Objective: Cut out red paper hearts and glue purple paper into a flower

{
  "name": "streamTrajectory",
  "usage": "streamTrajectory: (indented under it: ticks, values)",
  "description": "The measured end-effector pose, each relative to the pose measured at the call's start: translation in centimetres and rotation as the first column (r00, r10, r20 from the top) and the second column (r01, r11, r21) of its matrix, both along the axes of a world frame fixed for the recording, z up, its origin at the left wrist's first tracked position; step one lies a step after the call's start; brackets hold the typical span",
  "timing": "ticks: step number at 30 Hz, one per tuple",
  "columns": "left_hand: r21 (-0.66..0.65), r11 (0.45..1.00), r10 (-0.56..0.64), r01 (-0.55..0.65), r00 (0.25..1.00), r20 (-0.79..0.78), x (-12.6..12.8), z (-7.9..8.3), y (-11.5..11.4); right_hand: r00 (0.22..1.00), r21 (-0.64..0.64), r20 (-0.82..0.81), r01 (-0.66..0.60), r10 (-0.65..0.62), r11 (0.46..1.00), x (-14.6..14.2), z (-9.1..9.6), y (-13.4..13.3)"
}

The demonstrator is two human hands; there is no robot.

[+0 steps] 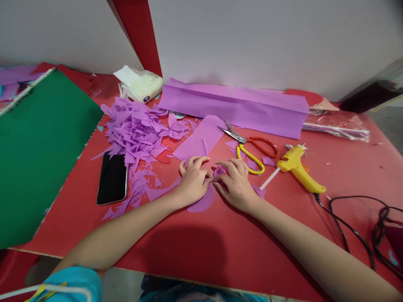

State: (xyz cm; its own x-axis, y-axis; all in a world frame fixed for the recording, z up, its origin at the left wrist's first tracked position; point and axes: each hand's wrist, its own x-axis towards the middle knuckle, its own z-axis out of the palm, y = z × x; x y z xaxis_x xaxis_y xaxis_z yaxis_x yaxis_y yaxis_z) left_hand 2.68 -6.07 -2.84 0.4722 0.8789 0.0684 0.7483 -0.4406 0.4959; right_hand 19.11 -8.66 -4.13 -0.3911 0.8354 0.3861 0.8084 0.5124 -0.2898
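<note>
My left hand (192, 184) and my right hand (235, 182) meet over the red table, thumbs and forefingers pinched close together. Between them is a small purple paper piece (219, 170), partly hidden by my right fingers. A rounded purple paper cutout (202, 204) shows below my left hand; whether it joins the pinched piece I cannot tell. Just beyond my hands lies a flat purple strip (201, 138). Scissors (248, 144) with one red and one yellow handle rest with blades apart, near my right hand.
A yellow glue gun (297, 167) with a white stick and black cord (349, 228) lies right. To the left are a purple scrap pile (135, 130), a phone (112, 179) and a green board (47, 155). Behind are a tissue pack (143, 86) and folded purple sheet (233, 105).
</note>
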Motion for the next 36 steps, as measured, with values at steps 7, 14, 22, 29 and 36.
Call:
streamTrajectory:
  ticks: [7,14,22,29,36]
  values:
    - [-0.028,0.999,-0.028,0.028,1.000,-0.009,-0.1,0.4,0.3,1.000,0.010,-0.009,0.019,-0.019,1.000,-0.2,0.0,0.1]
    - [-0.045,0.997,-0.071,0.070,0.997,-0.024,-0.2,0.4,0.6,0.999,0.007,-0.034,0.022,-0.022,1.000,-0.3,-0.1,0.2]
    - [-0.088,0.987,-0.138,0.136,0.990,-0.017,-0.5,0.6,1.0,0.998,-0.029,-0.059,0.028,-0.030,0.999,-0.3,0.0,0.3]
    - [-0.077,0.991,-0.114,0.113,0.993,-0.008,-0.4,0.5,1.1,0.997,-0.043,-0.072,0.018,-0.022,0.999,-0.3,0.0,0.3]
    - [-0.049,0.992,-0.114,0.114,0.993,-0.008,-0.3,0.3,1.0,0.996,-0.045,-0.092,0.013,-0.017,0.999,-0.3,0.0,0.3]
